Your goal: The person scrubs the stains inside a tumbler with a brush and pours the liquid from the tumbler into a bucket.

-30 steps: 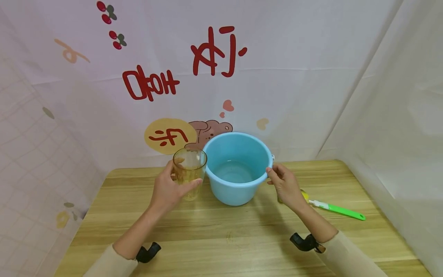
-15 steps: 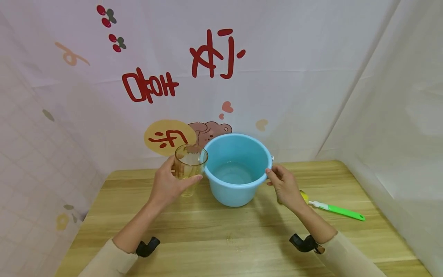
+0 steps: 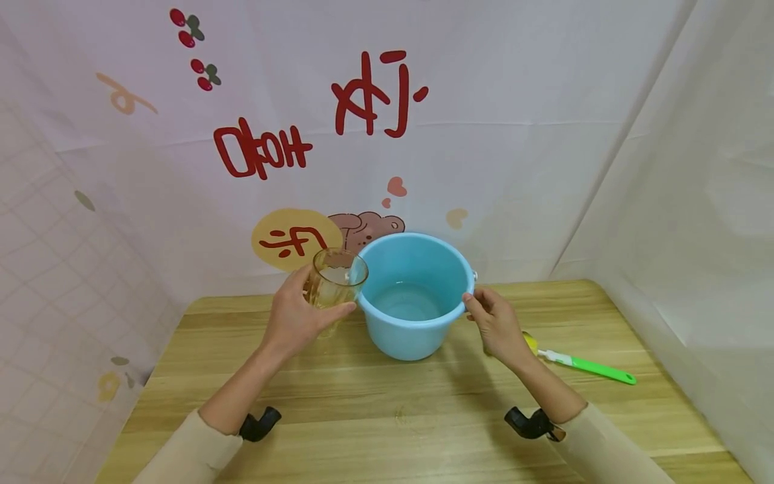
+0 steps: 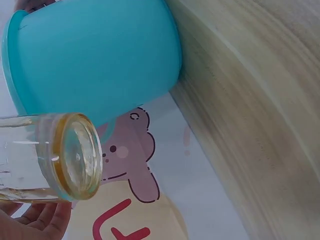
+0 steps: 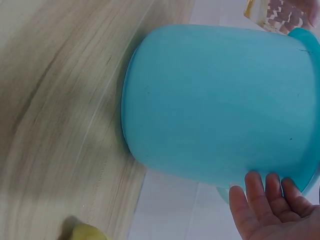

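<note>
My left hand (image 3: pixel 293 314) grips a clear amber-tinted drinking glass (image 3: pixel 340 288) around its side, thumb at the front. The glass is lifted off the table, its mouth up and right beside the left rim of a light blue plastic bucket (image 3: pixel 406 340). In the left wrist view the base of the glass (image 4: pixel 80 156) shows, with the bucket behind it. Some water (image 3: pixel 408 301) lies in the bottom of the upright bucket. At the bucket's right rim my right hand (image 3: pixel 497 326) pinches the edge, thumb on top; its fingers (image 5: pixel 256 195) lie along the outer wall below.
On the wooden table (image 3: pixel 363 423), right of the bucket, lies a brush with a green and white handle (image 3: pixel 601 370) and a yellow head (image 5: pixel 87 233), partly hidden by my right forearm. A white printed cloth (image 3: pixel 514 168) hangs close behind the table and at both sides.
My left hand has raised the glass and shifted it slightly right, closer to the bucket rim. The right hand keeps its hold and the bucket stays in place.
</note>
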Demonstrator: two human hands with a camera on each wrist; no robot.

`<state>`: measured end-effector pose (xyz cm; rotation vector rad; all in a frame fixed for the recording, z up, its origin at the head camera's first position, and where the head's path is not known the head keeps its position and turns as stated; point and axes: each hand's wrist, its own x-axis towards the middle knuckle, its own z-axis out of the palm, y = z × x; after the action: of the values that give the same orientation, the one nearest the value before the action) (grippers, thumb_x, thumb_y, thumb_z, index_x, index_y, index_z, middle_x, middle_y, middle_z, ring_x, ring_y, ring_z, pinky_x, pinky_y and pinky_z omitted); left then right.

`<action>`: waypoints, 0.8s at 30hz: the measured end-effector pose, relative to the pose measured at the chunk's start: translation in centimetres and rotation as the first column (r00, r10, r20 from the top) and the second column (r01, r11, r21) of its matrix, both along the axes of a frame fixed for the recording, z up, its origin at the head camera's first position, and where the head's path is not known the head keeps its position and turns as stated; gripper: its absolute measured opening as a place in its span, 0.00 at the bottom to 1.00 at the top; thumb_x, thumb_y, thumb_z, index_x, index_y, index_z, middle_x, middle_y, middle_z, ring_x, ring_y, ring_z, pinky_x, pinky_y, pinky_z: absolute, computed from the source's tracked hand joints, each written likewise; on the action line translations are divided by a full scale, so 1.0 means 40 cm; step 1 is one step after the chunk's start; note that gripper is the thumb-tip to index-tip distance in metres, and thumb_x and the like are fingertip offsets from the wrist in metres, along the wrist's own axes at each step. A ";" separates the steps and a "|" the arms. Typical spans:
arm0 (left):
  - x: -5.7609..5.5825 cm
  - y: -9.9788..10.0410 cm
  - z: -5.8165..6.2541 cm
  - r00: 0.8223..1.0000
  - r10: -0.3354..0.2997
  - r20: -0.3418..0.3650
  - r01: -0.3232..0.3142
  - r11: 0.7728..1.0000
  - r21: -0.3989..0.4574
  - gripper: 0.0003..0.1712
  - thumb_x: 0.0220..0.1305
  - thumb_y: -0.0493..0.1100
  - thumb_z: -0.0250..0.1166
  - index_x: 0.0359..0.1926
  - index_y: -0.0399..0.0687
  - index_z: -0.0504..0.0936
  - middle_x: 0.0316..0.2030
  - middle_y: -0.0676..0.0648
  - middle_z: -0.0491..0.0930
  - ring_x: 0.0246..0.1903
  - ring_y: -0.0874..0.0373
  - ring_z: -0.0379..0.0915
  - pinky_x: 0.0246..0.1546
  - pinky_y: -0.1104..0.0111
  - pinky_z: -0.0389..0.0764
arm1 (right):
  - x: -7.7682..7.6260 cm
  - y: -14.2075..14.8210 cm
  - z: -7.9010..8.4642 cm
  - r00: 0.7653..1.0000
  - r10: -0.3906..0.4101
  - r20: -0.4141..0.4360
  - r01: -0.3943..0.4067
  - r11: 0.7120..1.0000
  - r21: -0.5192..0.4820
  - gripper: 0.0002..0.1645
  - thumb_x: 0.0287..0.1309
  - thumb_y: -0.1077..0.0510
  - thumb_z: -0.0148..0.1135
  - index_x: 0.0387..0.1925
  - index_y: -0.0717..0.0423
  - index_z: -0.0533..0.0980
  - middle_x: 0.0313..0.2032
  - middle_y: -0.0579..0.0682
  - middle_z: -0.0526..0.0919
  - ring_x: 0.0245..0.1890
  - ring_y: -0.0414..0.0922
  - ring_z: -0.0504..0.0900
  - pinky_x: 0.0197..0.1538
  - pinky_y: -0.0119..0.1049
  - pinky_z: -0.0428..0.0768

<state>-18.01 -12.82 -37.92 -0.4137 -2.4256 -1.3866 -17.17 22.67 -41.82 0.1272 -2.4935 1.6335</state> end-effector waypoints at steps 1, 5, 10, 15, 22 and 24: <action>-0.001 0.000 0.003 1.000 0.002 -0.003 -0.003 1.000 -0.010 0.43 0.48 0.54 0.86 0.63 0.49 0.78 0.51 0.47 0.79 0.50 0.53 0.74 0.41 0.56 0.83 | 0.001 -0.001 0.001 1.000 0.001 0.001 -0.001 1.000 -0.002 0.23 0.79 0.49 0.57 0.54 0.69 0.79 0.45 0.58 0.85 0.44 0.39 0.84 0.48 0.30 0.84; -0.005 0.002 0.015 1.000 0.017 0.001 -0.017 0.999 -0.050 0.40 0.48 0.55 0.86 0.59 0.49 0.79 0.48 0.48 0.79 0.48 0.52 0.73 0.38 0.57 0.81 | 0.003 -0.001 0.002 1.000 0.007 0.002 -0.007 1.000 -0.005 0.23 0.79 0.50 0.57 0.55 0.69 0.78 0.46 0.58 0.85 0.45 0.41 0.84 0.48 0.29 0.84; -0.006 0.008 0.031 0.999 0.047 0.023 -0.045 0.995 -0.093 0.33 0.47 0.57 0.86 0.48 0.49 0.79 0.40 0.46 0.78 0.41 0.50 0.72 0.33 0.57 0.77 | 0.003 0.001 0.001 1.000 0.015 0.005 -0.015 1.000 0.002 0.24 0.80 0.50 0.56 0.57 0.69 0.78 0.47 0.58 0.84 0.48 0.48 0.85 0.50 0.35 0.85; -0.005 0.015 0.046 0.997 0.073 0.039 -0.066 0.986 -0.151 0.46 0.48 0.59 0.85 0.64 0.45 0.79 0.54 0.44 0.82 0.54 0.46 0.76 0.48 0.46 0.82 | 0.002 0.000 0.003 1.000 0.015 0.012 -0.015 1.000 -0.006 0.25 0.80 0.49 0.56 0.56 0.69 0.78 0.47 0.59 0.84 0.48 0.50 0.84 0.53 0.42 0.86; -0.002 0.024 0.062 0.992 0.108 0.068 -0.092 0.974 -0.208 0.51 0.49 0.61 0.82 0.71 0.45 0.75 0.60 0.43 0.80 0.60 0.44 0.73 0.54 0.40 0.79 | 0.004 -0.001 0.005 1.000 0.022 0.010 -0.022 1.000 -0.005 0.24 0.80 0.49 0.56 0.56 0.69 0.78 0.47 0.59 0.84 0.46 0.46 0.84 0.54 0.45 0.86; 0.000 0.027 0.067 0.990 0.114 0.079 -0.094 0.971 -0.220 0.53 0.50 0.61 0.81 0.73 0.44 0.73 0.63 0.42 0.78 0.62 0.42 0.72 0.56 0.38 0.78 | 0.004 0.000 0.005 1.000 0.024 0.010 -0.024 1.000 -0.007 0.24 0.80 0.49 0.56 0.57 0.69 0.77 0.48 0.60 0.84 0.46 0.44 0.84 0.54 0.47 0.85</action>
<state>-18.01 -11.75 -35.24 -0.2733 -2.6430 -1.1259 -17.00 22.66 -41.64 0.1486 -2.5031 1.6559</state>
